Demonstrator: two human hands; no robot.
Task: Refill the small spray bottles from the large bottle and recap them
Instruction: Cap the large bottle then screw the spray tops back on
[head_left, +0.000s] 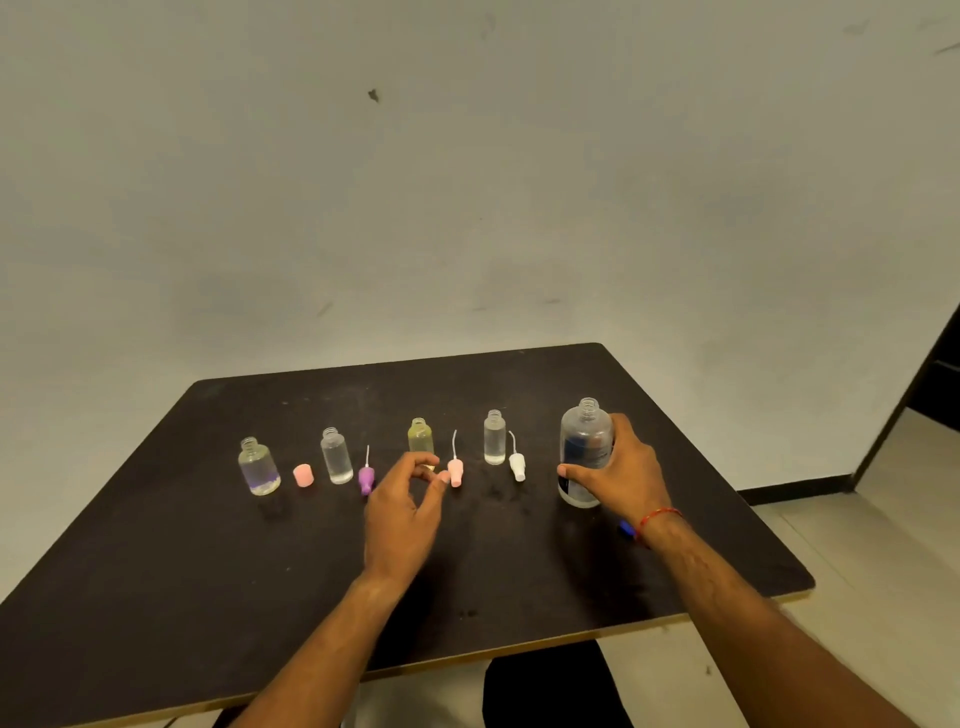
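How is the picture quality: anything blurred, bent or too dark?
Head view: the light is dim and soft, so the leftmost small bottle casts a faint shadow; the left hand looks slightly motion-blurred; the table edge bows from wide-angle distortion; the large bottle is fairly sharp.

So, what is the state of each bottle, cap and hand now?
large bottle: upright, uncapped, gripped by right hand.
leftmost small bottle: upright, uncapped.
second small bottle: upright, uncapped.
yellow small bottle: upright, uncapped.
rightmost small bottle: upright, uncapped.
pink cap: off, loose.
purple spray head: off, lying.
pink spray head: off, lying.
white spray head: off, lying.
left hand: holds nothing, fingers loosely curled.
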